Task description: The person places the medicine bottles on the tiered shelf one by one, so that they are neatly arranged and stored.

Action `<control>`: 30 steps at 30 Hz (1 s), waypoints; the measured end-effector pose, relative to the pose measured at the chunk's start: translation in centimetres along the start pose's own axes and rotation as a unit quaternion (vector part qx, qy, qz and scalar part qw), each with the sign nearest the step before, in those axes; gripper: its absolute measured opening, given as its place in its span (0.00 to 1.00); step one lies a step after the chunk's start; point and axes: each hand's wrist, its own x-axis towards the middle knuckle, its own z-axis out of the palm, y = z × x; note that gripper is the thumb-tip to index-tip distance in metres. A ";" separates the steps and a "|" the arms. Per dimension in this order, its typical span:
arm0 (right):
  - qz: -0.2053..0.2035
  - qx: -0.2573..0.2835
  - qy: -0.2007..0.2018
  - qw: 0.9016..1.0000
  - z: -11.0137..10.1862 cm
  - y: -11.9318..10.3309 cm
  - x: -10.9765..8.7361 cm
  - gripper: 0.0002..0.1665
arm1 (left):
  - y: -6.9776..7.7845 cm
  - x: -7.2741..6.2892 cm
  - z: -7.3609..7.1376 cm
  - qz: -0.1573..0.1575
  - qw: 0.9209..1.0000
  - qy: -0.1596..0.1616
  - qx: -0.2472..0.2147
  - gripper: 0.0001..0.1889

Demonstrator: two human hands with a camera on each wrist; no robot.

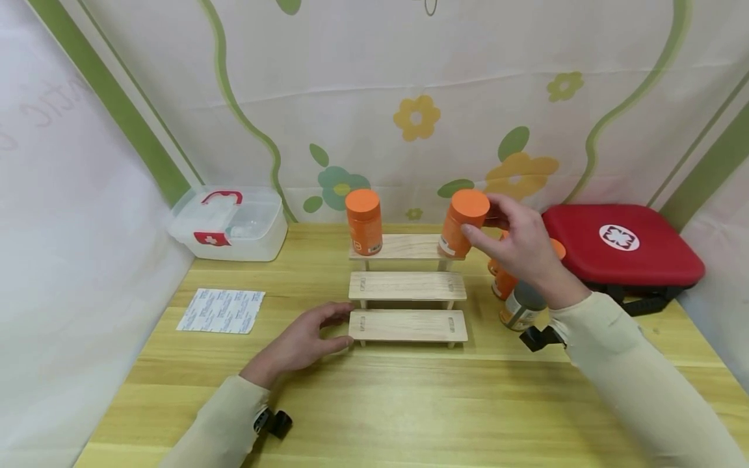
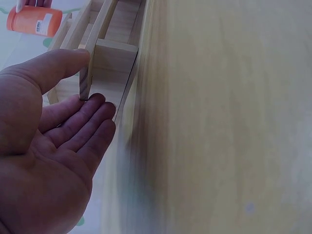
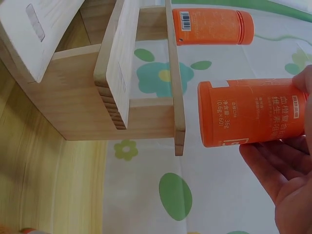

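Note:
A three-step wooden rack (image 1: pixel 407 286) stands on the table. One orange bottle (image 1: pixel 364 222) sits upright at the left end of its top step. My right hand (image 1: pixel 521 244) grips a second orange bottle (image 1: pixel 459 224) near its lid, slightly tilted over the right end of that step. In the right wrist view a gap shows between this bottle (image 3: pixel 251 112) and the step's edge. My left hand (image 1: pixel 304 341) is at the left end of the lowest step; in the left wrist view its thumb and fingers pinch that step's end (image 2: pixel 86 80).
Right of the rack stand a grey-lidded bottle (image 1: pixel 523 305) and more orange bottles (image 1: pixel 502 283), partly hidden by my right hand. A red first-aid case (image 1: pixel 623 247) lies behind them. At left are a clear plastic box (image 1: pixel 251 227) and a white printed packet (image 1: pixel 221 311).

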 end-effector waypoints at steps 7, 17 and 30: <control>0.012 -0.006 -0.009 1.000 0.6 -0.1 0.6 0.27 | -0.1 0.1 -0.1 0.005 1.000 -0.001 -0.004 0.32; 0.046 0.010 -0.038 0.998 1.5 0.2 1.0 0.29 | 0.0 0.0 0.0 -0.005 1.000 0.000 -0.008 0.32; 0.092 -0.004 -0.067 0.993 1.8 0.2 1.4 0.29 | 0.1 0.1 0.1 -0.011 1.000 0.000 -0.008 0.32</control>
